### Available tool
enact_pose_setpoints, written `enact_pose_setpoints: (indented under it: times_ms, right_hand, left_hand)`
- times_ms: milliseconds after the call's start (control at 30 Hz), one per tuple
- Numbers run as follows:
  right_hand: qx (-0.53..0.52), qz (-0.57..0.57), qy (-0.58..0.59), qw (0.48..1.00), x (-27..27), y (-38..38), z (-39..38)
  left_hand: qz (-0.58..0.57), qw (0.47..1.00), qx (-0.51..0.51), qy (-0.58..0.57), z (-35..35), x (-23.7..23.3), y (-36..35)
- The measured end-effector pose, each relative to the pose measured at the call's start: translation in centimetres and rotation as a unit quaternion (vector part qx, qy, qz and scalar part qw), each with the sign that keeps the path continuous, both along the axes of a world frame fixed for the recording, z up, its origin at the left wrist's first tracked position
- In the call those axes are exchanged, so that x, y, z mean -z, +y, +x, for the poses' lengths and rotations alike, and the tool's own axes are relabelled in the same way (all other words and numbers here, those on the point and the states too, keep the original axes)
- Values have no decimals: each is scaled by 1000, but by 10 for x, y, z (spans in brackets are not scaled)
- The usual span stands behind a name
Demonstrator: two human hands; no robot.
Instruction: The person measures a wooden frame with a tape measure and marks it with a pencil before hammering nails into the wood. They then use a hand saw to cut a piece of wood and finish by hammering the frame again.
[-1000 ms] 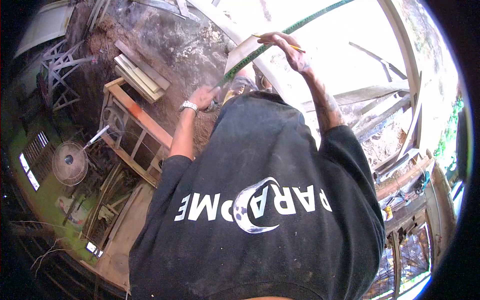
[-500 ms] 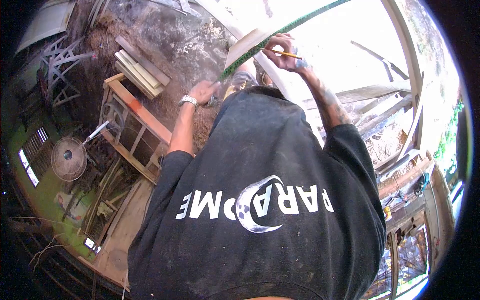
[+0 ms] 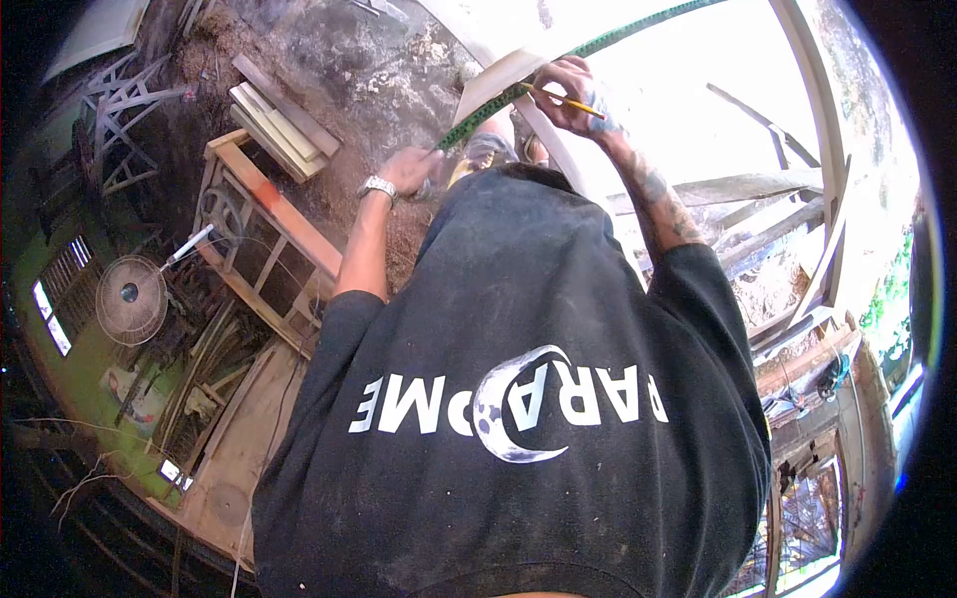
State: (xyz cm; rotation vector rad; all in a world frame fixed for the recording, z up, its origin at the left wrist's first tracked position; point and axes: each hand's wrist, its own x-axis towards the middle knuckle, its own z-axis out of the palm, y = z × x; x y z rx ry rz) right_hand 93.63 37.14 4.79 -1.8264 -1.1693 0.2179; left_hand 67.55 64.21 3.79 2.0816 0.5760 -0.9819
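Note:
A long green strip with dark marks (image 3: 488, 117) lies slantwise across a pale board (image 3: 498, 82). My left hand (image 3: 407, 171), with a watch on its wrist, is closed at the strip's lower end; its fingertips are slightly blurred. Pinched in my right hand (image 3: 565, 97) is a yellow pencil (image 3: 578, 104), whose tip points at the strip near the board. The right fingers are bent close to the strip's edge. Part of my leg shows beneath the strip.
At the left stand a wooden frame (image 3: 284, 221), stacked wood pieces (image 3: 279, 133) and a fan (image 3: 132, 294). Timber beams (image 3: 748, 189) cross the right side. Further left is a metal trestle-like frame (image 3: 125, 120). Bright glare washes out the upper right.
The pencil's tip has moved up and left onto the strip, and my right hand has turned slightly. My left hand has shifted a little up along with the view.

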Motion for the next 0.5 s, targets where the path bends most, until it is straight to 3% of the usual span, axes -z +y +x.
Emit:
enact_pose_setpoints:
  times_ms: [500]
  right_hand:
    - [-4,-14,-5,1000,10,0,0]
  left_hand:
    - [-28,999,-17,2,2,-4,0]
